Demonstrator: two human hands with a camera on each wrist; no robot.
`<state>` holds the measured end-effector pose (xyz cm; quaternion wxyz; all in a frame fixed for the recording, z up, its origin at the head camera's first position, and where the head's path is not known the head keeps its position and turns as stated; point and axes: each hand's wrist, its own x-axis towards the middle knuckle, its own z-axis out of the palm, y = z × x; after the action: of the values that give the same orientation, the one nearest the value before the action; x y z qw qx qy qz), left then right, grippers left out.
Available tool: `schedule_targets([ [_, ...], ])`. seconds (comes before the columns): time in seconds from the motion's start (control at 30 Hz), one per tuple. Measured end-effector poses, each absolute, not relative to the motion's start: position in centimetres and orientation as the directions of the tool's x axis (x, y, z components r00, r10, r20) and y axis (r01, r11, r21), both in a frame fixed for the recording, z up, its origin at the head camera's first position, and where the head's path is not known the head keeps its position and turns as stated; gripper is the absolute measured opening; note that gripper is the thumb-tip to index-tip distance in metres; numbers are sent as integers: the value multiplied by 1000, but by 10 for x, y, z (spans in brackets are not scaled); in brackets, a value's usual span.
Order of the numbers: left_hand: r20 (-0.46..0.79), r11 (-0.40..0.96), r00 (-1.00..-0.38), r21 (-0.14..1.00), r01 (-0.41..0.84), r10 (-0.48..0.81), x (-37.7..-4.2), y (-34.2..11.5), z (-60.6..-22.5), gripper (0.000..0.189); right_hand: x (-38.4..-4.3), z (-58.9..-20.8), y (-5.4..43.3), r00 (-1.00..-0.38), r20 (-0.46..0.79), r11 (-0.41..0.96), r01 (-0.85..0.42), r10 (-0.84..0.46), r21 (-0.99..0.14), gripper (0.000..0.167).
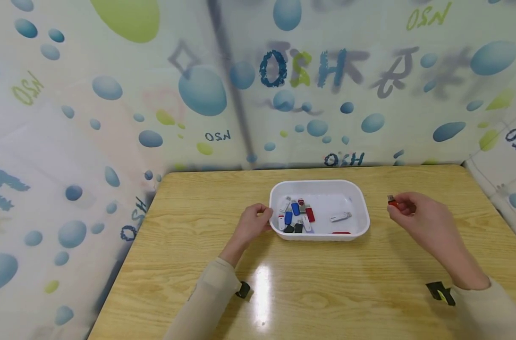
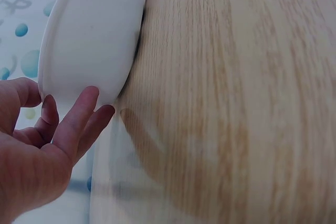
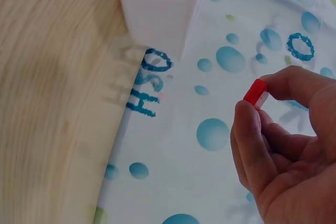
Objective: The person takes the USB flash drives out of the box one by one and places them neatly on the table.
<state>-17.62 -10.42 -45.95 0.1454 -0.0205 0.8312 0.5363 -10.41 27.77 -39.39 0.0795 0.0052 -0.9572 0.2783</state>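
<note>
Right hand (image 1: 425, 223): fingers narrow, thumb and fingertips pinching a red USB stick (image 1: 393, 202), held above the worktop (image 1: 325, 283) toward its far right corner, apart from the white tray (image 1: 319, 237). Left hand (image 1: 252, 222): thumb and forefinger close on the tray's left rim, other fingers straighter along the outer wall. Tray sits near the worktop's far edge, about midway along. Inside, a cluster of USB sticks (image 1: 295, 208) bunches at the left end; a pale stick (image 1: 340, 216) lies apart nearer the right end, a red piece (image 1: 341, 233) partly hidden by the near wall.

Risks, my judgement: small stick, fingertip-only hold, so it could slip or twist out if the pinch loosens. A tug on the rim could slide or tip the tray, shifting the loose sticks. Bunched sticks might snag each other if one is pulled out.

Surface: light wood grain, bright glare patch (image 1: 263, 288) toward the near edge. Room: printed fabric-like wall (image 1: 325, 113) behind far edge and along the sides, blue and green drops, "H2O" lettering mirrored in places, grey shadows.
</note>
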Motion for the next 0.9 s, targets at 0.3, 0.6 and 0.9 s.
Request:
schedule_targets([
  [0.3,-273,407,-955,890,-206,113,-177,-104,-459,25,-97,-407,295,-990,137,862,-35,41,-506,31],
  [0.6,-274,401,-955,892,-206,118,-177,-104,-461,25,-95,-426,300,-998,58,863,-11,21,-506,31],
  [0.9,-255,395,-958,900,-186,129,-177,-104,-462,26,-100,-444,298,-1000,8,869,1,5,-494,30],
])
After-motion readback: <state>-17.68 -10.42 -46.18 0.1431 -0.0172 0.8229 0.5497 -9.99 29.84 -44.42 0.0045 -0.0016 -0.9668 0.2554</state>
